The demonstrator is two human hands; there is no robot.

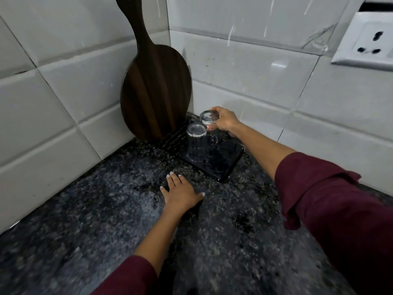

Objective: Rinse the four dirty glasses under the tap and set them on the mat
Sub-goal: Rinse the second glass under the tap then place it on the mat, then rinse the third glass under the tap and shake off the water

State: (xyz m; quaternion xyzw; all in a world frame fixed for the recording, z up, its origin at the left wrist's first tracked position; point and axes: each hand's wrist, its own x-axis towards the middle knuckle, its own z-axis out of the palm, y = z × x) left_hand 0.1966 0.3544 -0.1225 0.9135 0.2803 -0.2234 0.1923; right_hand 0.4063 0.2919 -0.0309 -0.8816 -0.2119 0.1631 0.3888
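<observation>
A black ribbed mat [225, 165] lies in the corner of the dark granite counter. Two clear glasses stand on it upside down. The nearer glass [196, 141] stands free. My right hand [225, 120] grips the farther glass [209, 119] around its upturned base, close to the back wall. My left hand [180, 192] lies flat on the counter just in front of the mat, fingers spread, holding nothing. No tap or sink is in view.
A dark wooden cutting board [155, 90] with a long handle leans upright in the tiled corner, touching the mat's left end. A white wall socket [370, 41] sits at the upper right. The speckled granite counter [106, 220] spreads toward me.
</observation>
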